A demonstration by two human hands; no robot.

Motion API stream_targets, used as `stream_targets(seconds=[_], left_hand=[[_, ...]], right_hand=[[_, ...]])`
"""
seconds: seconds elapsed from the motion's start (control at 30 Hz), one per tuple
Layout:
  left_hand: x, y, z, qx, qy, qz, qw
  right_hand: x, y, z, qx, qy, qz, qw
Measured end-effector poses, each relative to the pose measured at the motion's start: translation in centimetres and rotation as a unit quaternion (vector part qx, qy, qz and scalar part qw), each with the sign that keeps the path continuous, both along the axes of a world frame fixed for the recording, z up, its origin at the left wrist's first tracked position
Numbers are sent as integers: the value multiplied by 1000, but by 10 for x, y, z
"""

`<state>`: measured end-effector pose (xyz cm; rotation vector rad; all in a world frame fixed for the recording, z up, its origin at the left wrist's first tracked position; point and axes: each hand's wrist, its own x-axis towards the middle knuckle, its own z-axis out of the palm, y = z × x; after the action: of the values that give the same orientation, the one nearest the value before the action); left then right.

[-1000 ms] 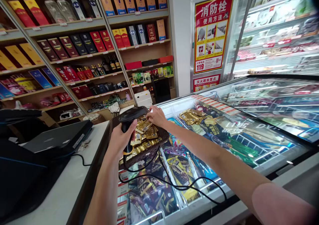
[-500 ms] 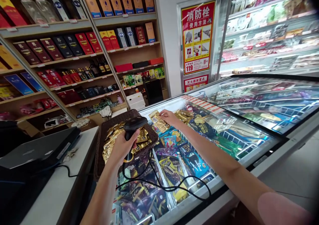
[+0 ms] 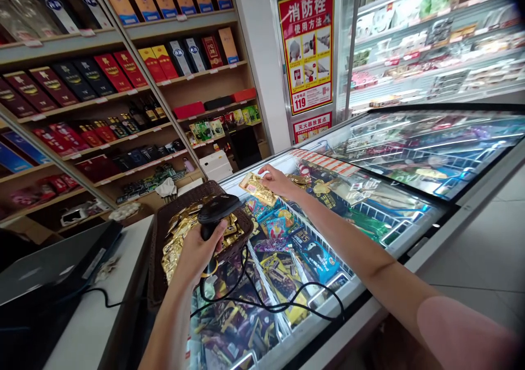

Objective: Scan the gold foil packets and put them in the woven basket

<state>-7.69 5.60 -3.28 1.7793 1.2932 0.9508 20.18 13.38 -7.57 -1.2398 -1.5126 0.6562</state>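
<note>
Nearest: a black cable (image 3: 283,307) loops across the glass top of the chest freezer (image 3: 353,326). Left hand (image 3: 200,252) is wrapped round the upright handle of a black handheld scanner (image 3: 219,209), its head partly over the near right part of a brown wicker basket (image 3: 153,260) heaped with gold packets (image 3: 174,250). Worktop (image 3: 98,304) is to the left, bearing a laptop (image 3: 53,255); the basket's support is hidden. Slightly farther off, right hand (image 3: 281,184) appears pinched on the right end of a single gold packet (image 3: 254,188) above the freezer glass; thumb hidden, so grip depth cannot be told. Key relation: the packet is beyond the scanner head and to its right, near but apart. Its long axis slants from upper left down to lower right, whereas the scanner head slopes up toward it; right hand is the nearer one, left hand lower and to the left. The hands are apart. Past the right hand: a small gold pile (image 3: 301,180). Farthest: shelves of boxed goods (image 3: 74,83) and a red hydrant poster (image 3: 307,47).
</note>
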Motion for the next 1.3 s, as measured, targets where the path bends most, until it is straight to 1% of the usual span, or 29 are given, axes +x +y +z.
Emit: stream_targets(seconds=[0.13,0.23,0.3,0.37,0.53,0.6,0.67,0.77,0.83,0.87,0.97,1.03,1.1,1.17,1.23,1.3], left_hand=[[3,0,1,-12,-6,0,1000],[2,2,0,-16,9,-1,1000],[1,3,0,-15,10,2,1000],[0,4,-1,-6,1,10,1000],[-7,4,3,12,-3,28,1000],[-11,3,7,12,-9,27,1000],[-15,3,12,10,-14,24,1000],[-25,6,18,8,-13,34,999],[-32,10,22,7,-6,55,998],[-36,11,24,6,-7,65,998],[-45,12,29,14,-35,90,995],[-48,9,32,19,-53,96,994],[-49,4,36,23,-60,97,993],[-49,-1,38,26,-63,91,994],[-49,-4,39,29,-70,82,994],[-48,-5,39,29,-74,77,994]], right_hand=[[0,3,-1,-6,-21,-10,1000],[-1,10,-7,-13,-90,-30,995],[-3,15,-14,-50,-168,-61,983],[-7,20,-23,-93,-238,-94,962],[-7,24,-51,-141,-310,-144,929],[-1,22,-59,-147,-332,-171,916],[6,19,-62,-137,-354,-198,904],[9,14,-59,-104,-382,-219,892],[-1,15,-52,-79,-397,-199,893],[-11,17,-48,-64,-404,-175,896],[-57,26,-36,-15,-425,-68,903],[-92,35,-28,16,-439,7,898],[-124,47,-23,34,-452,66,889],[-147,60,-18,28,-466,117,877],[-158,71,-16,11,-486,159,859],[-161,78,-15,21,-513,177,840]])
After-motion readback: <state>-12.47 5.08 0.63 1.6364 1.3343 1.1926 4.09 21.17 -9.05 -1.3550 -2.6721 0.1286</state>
